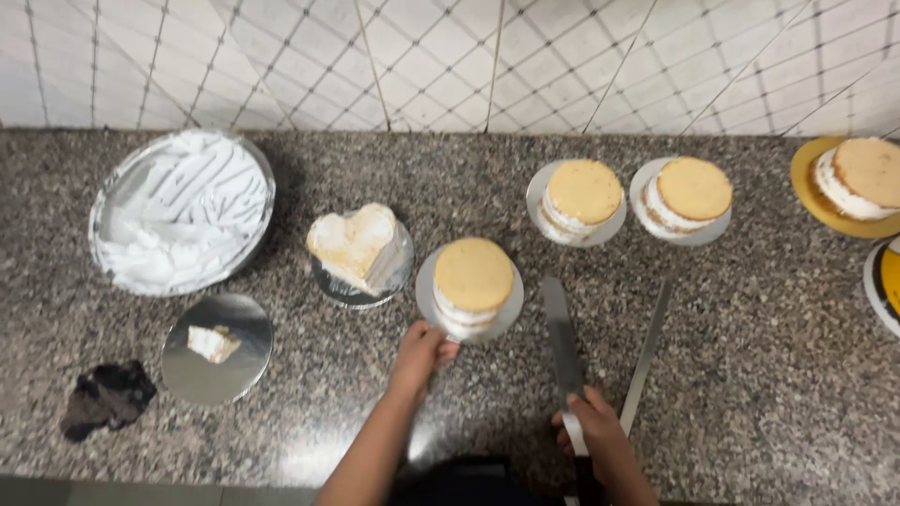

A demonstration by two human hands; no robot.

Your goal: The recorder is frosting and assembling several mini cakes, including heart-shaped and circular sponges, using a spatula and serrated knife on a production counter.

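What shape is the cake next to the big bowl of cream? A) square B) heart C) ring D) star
B: the cake on the silver board right of the cream bowl has two rounded lobes at the top and narrows to a point below, which makes a heart; the other cakes, like the one by the left hand, are round.

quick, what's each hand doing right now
Left hand: grip closed on the edge of the silver cake board under the round cake.
Right hand: closed around the spatula handle.

Yellow-rimmed board (884,281) cut off at right edge; knife handle hidden inside right hand (592,426).
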